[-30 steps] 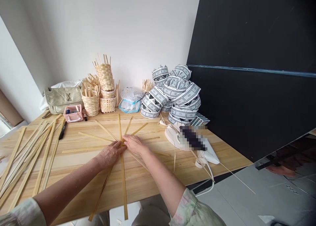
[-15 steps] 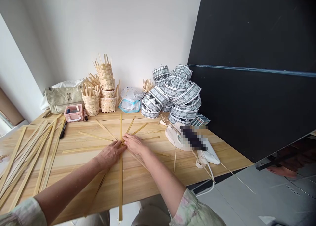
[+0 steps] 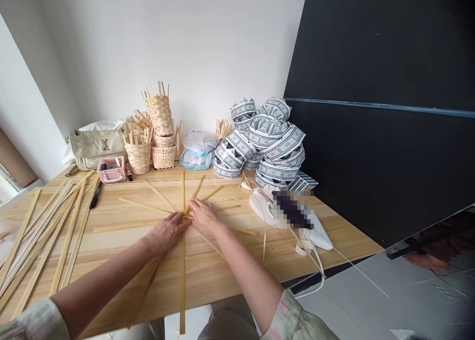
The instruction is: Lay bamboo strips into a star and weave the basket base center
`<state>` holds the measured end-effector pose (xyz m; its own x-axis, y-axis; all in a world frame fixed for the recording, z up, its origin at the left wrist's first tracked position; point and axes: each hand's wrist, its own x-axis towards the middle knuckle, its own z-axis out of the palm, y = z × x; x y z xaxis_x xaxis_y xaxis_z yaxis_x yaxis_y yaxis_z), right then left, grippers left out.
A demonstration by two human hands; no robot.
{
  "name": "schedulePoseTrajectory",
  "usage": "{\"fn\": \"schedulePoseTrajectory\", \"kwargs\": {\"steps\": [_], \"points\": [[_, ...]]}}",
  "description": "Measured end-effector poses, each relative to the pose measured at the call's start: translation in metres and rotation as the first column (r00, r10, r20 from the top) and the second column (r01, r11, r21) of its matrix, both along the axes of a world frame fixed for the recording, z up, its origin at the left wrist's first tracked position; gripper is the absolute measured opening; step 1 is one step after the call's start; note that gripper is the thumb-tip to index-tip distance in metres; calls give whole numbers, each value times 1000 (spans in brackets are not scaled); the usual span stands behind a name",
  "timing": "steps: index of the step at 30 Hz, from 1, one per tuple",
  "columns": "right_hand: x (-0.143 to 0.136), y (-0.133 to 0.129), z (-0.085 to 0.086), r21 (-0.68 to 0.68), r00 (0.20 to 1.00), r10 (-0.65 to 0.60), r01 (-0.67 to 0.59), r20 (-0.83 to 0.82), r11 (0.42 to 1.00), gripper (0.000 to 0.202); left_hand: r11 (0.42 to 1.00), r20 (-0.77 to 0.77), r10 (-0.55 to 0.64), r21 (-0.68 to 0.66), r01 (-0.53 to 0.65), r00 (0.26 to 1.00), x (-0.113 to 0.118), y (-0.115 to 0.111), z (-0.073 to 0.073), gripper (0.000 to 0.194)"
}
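Note:
Flat bamboo strips (image 3: 182, 275) lie crossed on the table in a star, spreading out from one centre. My left hand (image 3: 168, 231) presses on that crossing, its thumb and fingers closed together over the strips. From the right, my right hand (image 3: 204, 215) grips strips just beside the centre, fingertips bent down on them. The two hands almost touch, and they cover most of the crossing. One long strip runs towards me and sticks out past the table's front edge.
Loose strips (image 3: 48, 236) lie at the left beside a black marker (image 3: 95, 195). Behind stand woven baskets (image 3: 139, 159), a pink box (image 3: 111, 170), a handbag (image 3: 97, 147) and a plastic bag (image 3: 196, 149). Patterned paper bands (image 3: 276, 132) and a white ribbon roll (image 3: 260, 209) are at the right.
My right fingers have shifted slightly to the right, away from the left fingertips. The left hand stays on the crossing, and the strips look almost unmoved.

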<state>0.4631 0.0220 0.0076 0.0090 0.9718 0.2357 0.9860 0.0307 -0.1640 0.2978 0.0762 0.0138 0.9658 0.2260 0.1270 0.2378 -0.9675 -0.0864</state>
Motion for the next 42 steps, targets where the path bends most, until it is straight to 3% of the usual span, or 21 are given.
{"fn": "schedulePoseTrajectory", "kwargs": {"steps": [15, 22, 29, 38, 42], "points": [[-3, -3, 0, 23, 999, -3, 2, 32, 1000, 33, 999, 22, -43, 14, 43, 999, 0, 2, 0, 44], [0, -26, -2, 16, 994, -105, 105, 22, 994, 26, 999, -44, -22, 43, 23, 999, 1, 2, 1, 45], [-5, -40, 2, 8, 992, -125, 125, 34, 992, 28, 999, -7, -34, 33, 35, 999, 1, 2, -2, 43], [-7, -40, -2, -27, 988, -155, 155, 8, 988, 36, 999, 13, -35, 0, 35, 999, 1, -1, 5, 42], [-16, -44, 6, -59, 982, -187, 186, -19, 981, 43, 999, 25, -36, -6, 36, 999, -1, 3, 5, 43]]}}
